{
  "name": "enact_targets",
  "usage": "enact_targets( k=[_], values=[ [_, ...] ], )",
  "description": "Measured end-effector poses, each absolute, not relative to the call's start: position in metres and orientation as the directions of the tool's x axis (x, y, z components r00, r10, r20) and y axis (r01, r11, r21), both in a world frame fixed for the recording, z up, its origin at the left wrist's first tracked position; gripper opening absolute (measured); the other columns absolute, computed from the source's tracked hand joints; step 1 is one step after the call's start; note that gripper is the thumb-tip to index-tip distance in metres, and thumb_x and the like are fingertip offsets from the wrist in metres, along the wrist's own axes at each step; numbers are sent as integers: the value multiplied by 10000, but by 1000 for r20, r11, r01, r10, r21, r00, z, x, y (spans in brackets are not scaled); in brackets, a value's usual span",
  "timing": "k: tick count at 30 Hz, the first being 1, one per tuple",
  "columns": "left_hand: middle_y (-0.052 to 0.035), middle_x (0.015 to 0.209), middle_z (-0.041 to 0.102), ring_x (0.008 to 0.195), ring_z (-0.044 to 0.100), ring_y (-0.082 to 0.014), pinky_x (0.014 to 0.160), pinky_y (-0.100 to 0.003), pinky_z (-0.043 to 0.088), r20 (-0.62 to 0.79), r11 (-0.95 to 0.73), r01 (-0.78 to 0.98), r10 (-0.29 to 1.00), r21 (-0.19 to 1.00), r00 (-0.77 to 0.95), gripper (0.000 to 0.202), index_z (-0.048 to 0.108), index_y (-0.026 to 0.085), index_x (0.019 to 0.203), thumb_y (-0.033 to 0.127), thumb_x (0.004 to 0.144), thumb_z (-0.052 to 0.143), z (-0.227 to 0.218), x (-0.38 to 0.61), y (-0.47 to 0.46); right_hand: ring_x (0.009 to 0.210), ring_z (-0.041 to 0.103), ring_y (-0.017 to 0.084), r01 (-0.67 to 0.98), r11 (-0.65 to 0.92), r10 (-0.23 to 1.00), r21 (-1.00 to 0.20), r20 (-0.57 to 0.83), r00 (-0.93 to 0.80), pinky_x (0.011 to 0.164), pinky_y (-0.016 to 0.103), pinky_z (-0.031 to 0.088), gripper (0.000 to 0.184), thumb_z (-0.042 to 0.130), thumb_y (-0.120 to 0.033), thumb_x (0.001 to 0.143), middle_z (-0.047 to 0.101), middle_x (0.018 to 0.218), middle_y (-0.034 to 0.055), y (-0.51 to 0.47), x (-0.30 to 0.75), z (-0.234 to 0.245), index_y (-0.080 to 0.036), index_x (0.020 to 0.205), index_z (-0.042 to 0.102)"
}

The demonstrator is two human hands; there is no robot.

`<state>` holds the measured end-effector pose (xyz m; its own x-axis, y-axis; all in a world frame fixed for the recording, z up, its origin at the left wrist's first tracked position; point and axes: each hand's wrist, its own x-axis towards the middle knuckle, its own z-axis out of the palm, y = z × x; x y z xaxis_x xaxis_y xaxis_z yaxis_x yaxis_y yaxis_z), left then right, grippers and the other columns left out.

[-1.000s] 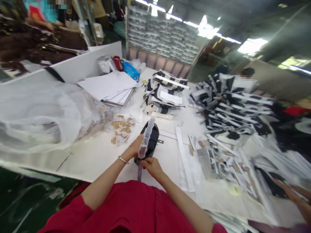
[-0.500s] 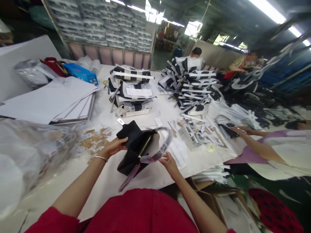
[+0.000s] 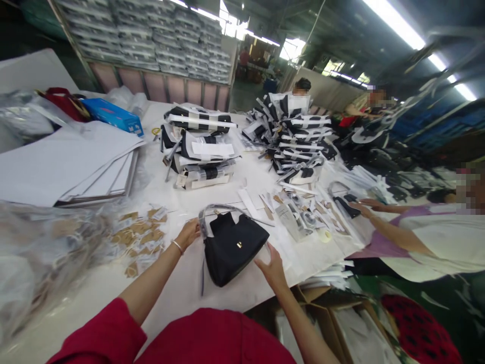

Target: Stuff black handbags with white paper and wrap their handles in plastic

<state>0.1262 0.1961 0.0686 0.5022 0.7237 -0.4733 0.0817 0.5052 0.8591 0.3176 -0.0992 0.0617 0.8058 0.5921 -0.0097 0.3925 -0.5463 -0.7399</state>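
A black handbag [image 3: 235, 247] with a small gold clasp faces me above the white table [image 3: 170, 303], slightly tilted. Its plastic-wrapped handle [image 3: 202, 220] arches over the top, and a thin dark strap [image 3: 202, 278] hangs down at the left. My left hand [image 3: 188, 234] is closed on the upper left side of the bag, by the base of the handle; the fingertips are partly hidden. On the right side, my right hand [image 3: 273, 269] grips the bag's lower corner, thumb towards me and fingers behind the edge.
Brown tags with strings [image 3: 142, 232] lie to the left, beside clear plastic bags [image 3: 49, 263] and white sheets [image 3: 76, 162]. Wrapped handbags [image 3: 204, 146] are stacked behind, with more [image 3: 303, 141] to the right. A co-worker's hands [image 3: 361, 207] handle a dark bag. Cardboard boxes [image 3: 322, 323] stand below the edge.
The handbag has turned from showing its open, zipped top to showing its front with the clasp. My left hand has shifted from the flap to the handle side; my right hand has moved slightly nearer me.
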Motion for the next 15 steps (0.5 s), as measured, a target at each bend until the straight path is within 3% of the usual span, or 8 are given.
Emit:
enact_targets(
  k=[3,5,6,7,9,12,15],
  values=[
    [-183,1227,606,1169,579,-292,950,-475,497,-376,321,223,885,920,275,420,541,128,1189,410,879,524,74,100,206,1253,497,393,444,-576,621,-686,-15,783,1060,578,387,465,706,-504,675,588,1276,177,-102,312,43,-182,1010,705],
    [-164,1396,505,1342,434,-282,1101,-488,378,-115,5,356,951,934,287,452,497,168,1297,359,888,516,84,92,194,1238,502,367,453,-563,602,-691,32,798,1059,556,387,409,636,-525,748,593,1248,179,-95,314,42,-186,965,700],
    [-147,1437,477,1384,383,-270,1149,-481,318,34,-198,393,921,898,387,460,487,183,1327,335,893,514,89,93,182,1236,500,349,456,-553,575,-697,77,815,1065,541,383,426,599,-534,778,596,1237,180,-89,317,45,-180,998,685],
    [-133,1458,466,1404,360,-263,1173,-483,278,158,-403,398,838,824,522,459,482,195,1349,318,907,498,94,97,167,1238,493,337,455,-548,538,-702,120,834,1071,529,376,465,576,-546,791,595,1234,183,-81,322,50,-167,1047,662],
    [-116,1499,432,1438,310,-258,1190,-495,228,253,-686,307,588,660,768,450,478,207,1372,288,930,476,98,112,133,1241,485,332,439,-548,486,-712,156,860,1074,518,368,572,578,-574,769,593,1239,192,-62,335,62,-137,1135,617],
    [-119,1532,393,1456,279,-272,1189,-530,188,153,-847,139,250,513,956,514,440,213,1413,350,925,523,92,137,87,1153,552,317,388,-570,541,-724,25,841,1025,486,411,629,638,-577,686,638,1178,157,-36,356,78,-145,1143,620],
    [-126,1508,430,1393,393,-295,1140,-531,291,-20,-852,140,151,504,988,627,407,208,1438,346,863,613,81,145,67,994,626,277,346,-630,589,-695,-137,796,928,431,466,506,672,-519,653,694,1020,90,-31,367,87,-184,1032,666]
  ],
)
